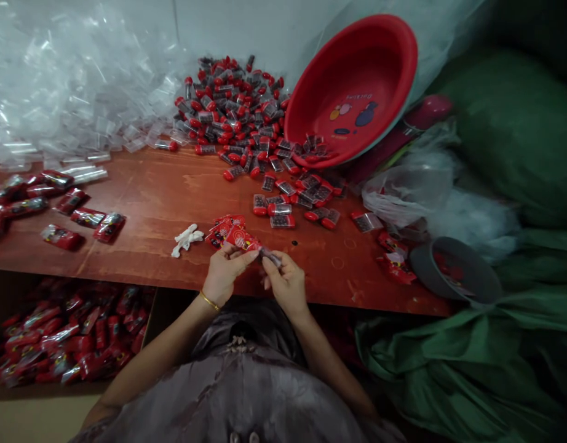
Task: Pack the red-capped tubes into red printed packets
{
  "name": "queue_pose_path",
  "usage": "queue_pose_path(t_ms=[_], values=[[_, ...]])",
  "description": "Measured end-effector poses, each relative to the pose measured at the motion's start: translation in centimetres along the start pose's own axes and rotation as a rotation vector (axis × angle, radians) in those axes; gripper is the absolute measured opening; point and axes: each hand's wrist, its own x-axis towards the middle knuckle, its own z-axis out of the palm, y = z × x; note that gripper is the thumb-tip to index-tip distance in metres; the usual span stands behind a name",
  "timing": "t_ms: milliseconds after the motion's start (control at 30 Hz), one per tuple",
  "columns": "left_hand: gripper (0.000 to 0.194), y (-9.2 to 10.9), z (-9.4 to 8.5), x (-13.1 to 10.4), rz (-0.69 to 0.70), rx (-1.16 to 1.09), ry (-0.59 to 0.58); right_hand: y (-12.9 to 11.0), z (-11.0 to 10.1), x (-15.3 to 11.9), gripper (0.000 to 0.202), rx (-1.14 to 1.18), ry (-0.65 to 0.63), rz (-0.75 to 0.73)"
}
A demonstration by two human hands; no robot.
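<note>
Both hands meet near the table's front edge. My left hand [224,274] pinches a red printed card [241,239] between thumb and fingers. My right hand [286,280] is closed on a small clear tube with dark contents [270,256], its end meeting the card's edge. Fingers partly hide both pieces. Behind my left hand lies a small stack of red printed cards [219,229]. A crumpled white cloth-like piece [187,239] sits to its left. Several red-capped tubes with dark contents [280,220] lie just beyond my hands.
A large heap of red-capped tubes [232,104] lies at the back, beside a tilted red basin [357,67]. Clear plastic sleeves [80,80] pile up at the left, with wrapped red packs [111,226] in front. Below stands a box of packs [75,332]. A grey bowl [468,271] sits right.
</note>
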Motion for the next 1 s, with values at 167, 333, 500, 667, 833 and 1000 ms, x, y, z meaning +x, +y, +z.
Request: queue_pose_path(t_ms=[167,333,500,667,833,1000], values=[[0.041,-0.5,0.0,-0.2,0.084,-0.028,0.016,0.8,1.0,-0.4,0.031,-0.006,0.057,-0.066],[0.043,0.0,0.2,0.0,0.017,-0.014,-0.017,0.5,0.7,0.0,0.028,-0.018,0.02,-0.086],[0.038,-0.4,0.1,0.4,0.056,0.029,-0.008,0.0,1.2,0.2,0.029,0.039,-0.041,-0.032],[0.039,-0.7,0.2,0.4,0.142,-0.023,0.005,0.0,1.8,-0.1,0.029,0.028,-0.018,-0.065],[0.033,-0.5,0.5,0.4,0.166,0.022,-0.023,0.0,1.9,-0.3,0.031,0.147,-0.088,0.015],[0.026,-0.3,0.7,0.2,0.244,0.163,-0.091,-0.2,2.2,-0.7,0.031,0.176,-0.072,0.041]])
